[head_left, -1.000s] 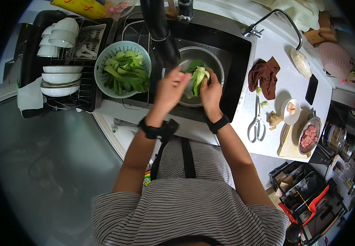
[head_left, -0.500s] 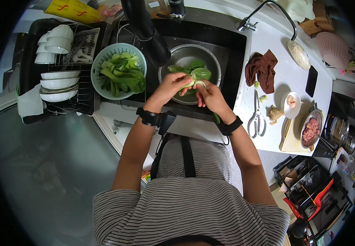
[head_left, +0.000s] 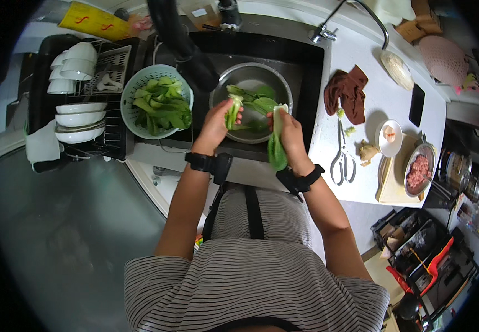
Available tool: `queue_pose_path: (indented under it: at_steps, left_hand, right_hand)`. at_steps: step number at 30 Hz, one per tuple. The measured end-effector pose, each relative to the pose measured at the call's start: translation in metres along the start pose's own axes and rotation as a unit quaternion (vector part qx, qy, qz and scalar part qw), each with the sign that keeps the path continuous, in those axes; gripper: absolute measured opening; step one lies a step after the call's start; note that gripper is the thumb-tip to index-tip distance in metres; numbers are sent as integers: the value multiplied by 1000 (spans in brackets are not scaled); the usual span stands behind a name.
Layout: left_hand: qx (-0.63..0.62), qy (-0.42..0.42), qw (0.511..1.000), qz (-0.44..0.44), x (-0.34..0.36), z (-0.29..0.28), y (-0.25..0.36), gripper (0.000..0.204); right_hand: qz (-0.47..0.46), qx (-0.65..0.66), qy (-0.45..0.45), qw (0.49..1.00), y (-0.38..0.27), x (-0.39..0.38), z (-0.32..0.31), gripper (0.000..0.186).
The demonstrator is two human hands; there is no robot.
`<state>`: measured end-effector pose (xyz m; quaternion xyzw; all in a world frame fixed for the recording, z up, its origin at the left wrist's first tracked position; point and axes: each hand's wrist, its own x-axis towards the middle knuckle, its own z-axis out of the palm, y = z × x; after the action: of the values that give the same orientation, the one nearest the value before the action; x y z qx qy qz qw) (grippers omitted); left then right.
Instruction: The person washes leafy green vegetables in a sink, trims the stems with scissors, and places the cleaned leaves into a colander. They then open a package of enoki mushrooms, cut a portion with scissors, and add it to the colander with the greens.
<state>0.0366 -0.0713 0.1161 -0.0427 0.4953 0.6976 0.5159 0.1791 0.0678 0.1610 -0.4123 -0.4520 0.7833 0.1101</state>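
The left hand (head_left: 215, 126) has its grip closed around a small bok choy piece (head_left: 233, 112), held upright over the near left side of a steel bowl (head_left: 248, 71) in the dark sink (head_left: 310, 72). The right hand (head_left: 291, 133), at the bowl's near right edge, has its grip clamped on the pale stalk of a bok choy leaf (head_left: 276, 150), the green blade hanging toward the person. The two hands are apart. Loose green leaves (head_left: 264, 99) lie in the bowl between and beyond them. To the left, a pale colander (head_left: 128, 108) holds more greens (head_left: 159, 108); to the right, scissors (head_left: 340, 160) lie on the white counter (head_left: 364, 188) near a brown cloth (head_left: 346, 93).
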Motion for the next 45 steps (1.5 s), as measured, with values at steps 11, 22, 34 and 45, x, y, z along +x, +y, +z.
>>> queue_pose_path:
  at_steps: [11,22,34,45]
  left_hand:
    - [-194,69,977,48,-3,-30,-48,30]
    - [142,-75,987,3,-2,84,-22,26]
    - [178,-72,981,-24,29,186,-75,22]
    - [130,-162,978,6,35,197,-95,20]
  right_hand:
    - [16,-129,-238,963,-7,25,158,62]
    - [-117,-690,118,704,-3,-93,-173,44]
    - [-99,-619,199,753,34,-73,-225,53]
    - [129,-82,16,988,6,-112,-221,46]
